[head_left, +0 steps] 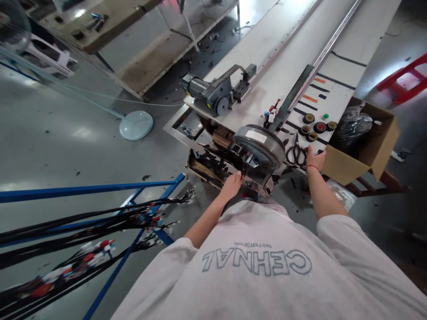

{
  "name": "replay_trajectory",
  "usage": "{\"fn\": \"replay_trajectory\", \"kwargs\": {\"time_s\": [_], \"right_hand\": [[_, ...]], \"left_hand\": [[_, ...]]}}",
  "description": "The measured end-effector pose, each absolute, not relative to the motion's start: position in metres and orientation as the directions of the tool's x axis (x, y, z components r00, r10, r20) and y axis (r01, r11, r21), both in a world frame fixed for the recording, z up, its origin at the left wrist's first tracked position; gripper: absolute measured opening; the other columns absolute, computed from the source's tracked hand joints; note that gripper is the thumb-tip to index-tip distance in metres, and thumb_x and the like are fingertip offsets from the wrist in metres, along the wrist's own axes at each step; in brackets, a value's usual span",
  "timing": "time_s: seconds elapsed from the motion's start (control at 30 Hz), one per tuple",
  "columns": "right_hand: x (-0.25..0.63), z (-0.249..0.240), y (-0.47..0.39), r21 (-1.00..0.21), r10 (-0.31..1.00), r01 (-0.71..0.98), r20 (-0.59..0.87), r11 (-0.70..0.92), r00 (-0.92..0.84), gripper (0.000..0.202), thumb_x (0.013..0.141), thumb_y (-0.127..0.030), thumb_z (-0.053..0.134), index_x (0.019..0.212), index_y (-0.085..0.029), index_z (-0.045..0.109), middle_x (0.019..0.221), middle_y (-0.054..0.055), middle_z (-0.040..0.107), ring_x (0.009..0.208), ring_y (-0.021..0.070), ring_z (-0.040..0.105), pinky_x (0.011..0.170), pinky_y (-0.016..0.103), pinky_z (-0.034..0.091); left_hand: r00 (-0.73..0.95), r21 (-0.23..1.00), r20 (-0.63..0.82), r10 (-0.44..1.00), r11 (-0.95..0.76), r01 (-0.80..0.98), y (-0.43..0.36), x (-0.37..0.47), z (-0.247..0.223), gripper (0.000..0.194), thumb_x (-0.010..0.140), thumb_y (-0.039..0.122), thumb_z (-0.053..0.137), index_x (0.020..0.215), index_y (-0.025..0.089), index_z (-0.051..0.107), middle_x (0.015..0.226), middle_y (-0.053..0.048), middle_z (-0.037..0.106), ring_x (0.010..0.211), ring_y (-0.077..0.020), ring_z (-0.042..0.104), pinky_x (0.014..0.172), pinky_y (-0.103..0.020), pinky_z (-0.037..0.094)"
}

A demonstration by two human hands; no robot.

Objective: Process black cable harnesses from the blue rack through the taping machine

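My left hand (232,184) is closed at the near edge of the machine frame, beside a large dark round wheel (260,144) with a white label; what its fingers hold is too small to make out. Past the wheel's right side, my right hand (315,159) is closed at the bench's edge, by the black-handled scissors (296,154) and the cardboard box; a small red bit shows at its fingertips, but I cannot make out the object. Several tape rolls (312,136) lie beyond that hand. A motor unit (213,95) sits on the bench's left side.
An open cardboard box (382,133) holding plastic bags stands at the right. On the left, a blue rack (100,191) carries bundled black cables (83,226). A long white bench (287,44) with a metal rail runs away. A red stool (403,80) is far right.
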State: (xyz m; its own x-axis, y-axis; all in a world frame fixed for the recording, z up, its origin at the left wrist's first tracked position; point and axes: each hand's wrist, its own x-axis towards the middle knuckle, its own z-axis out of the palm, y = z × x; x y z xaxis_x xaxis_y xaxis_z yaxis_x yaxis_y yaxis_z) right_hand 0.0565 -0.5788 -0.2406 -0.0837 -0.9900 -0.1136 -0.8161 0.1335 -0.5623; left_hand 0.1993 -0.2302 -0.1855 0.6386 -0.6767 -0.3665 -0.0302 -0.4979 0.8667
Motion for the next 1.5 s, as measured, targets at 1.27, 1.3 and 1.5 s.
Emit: {"fn": "replay_trajectory", "kwargs": {"time_s": [1.27,1.3,1.5], "right_hand": [[0.055,-0.233,-0.574,-0.562,-0.992,-0.818,-0.086,0.121,-0.088,0.069,0.076,-0.061,0.059,0.125,-0.013,0.047,0.123,0.019,0.056,0.114,0.0331,0.053,0.095,0.045,0.042],[0.055,-0.233,-0.574,-0.563,-0.993,-0.818,-0.085,0.120,-0.087,0.069,0.077,-0.061,0.059,0.125,-0.014,0.048,0.123,0.019,0.056,0.114,0.0331,0.053,0.095,0.045,0.042],[0.055,-0.234,-0.575,-0.574,-0.994,-0.812,-0.074,0.105,-0.076,0.067,0.077,-0.062,0.058,0.124,-0.015,0.048,0.123,0.019,0.056,0.115,0.0329,0.052,0.095,0.046,0.042]], "left_hand": [[0.707,0.643,-0.351,-0.614,-0.707,-0.295,-0.190,0.173,-0.173,0.030,0.095,0.039,0.032,0.091,0.019,0.054,0.079,-0.007,0.063,0.073,-0.0205,0.061,0.069,-0.029,0.041],[0.706,0.659,-0.349,-0.617,-0.697,-0.283,-0.194,0.173,-0.173,0.031,0.095,0.039,0.030,0.088,0.019,0.053,0.077,-0.006,0.062,0.072,-0.0196,0.059,0.069,-0.028,0.040],[0.632,0.795,-0.340,-0.696,-0.572,-0.202,-0.201,0.175,-0.173,0.041,0.095,0.044,0.021,0.071,0.020,0.046,0.061,0.001,0.048,0.059,-0.0148,0.047,0.061,-0.026,0.036]]}}
